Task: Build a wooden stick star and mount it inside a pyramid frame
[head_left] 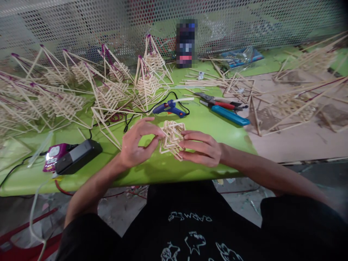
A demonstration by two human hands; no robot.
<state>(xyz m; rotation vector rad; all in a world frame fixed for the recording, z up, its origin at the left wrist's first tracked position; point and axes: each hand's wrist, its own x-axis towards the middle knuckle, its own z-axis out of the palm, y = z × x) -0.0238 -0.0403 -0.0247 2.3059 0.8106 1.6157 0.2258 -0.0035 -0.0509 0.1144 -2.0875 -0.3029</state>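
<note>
The left hand (132, 146) pinches one edge of a layered wooden-stick lattice (171, 138); the right hand's (211, 149) fingers clasp its opposite side, over the smooth green tabletop (231, 143), near a blue plastic glue gun (166, 107).

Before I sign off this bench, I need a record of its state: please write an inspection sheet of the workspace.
Surface: green tabletop, pale board at its right.
Job's things: small stick lattice held in both hands; blue glue gun just beyond it; red-handled cutters and blue-handled tool to the right.
Clutter: loose sticks, blue packet; stick pyramids, purple device and black box toward the left.
Hands: left hand pinches the lattice's left side; right hand grips its right side.
Cables: black cable near the glue gun; red cable at the front edge.
Surroundings: perforated screen behind; littered floor below.
</note>
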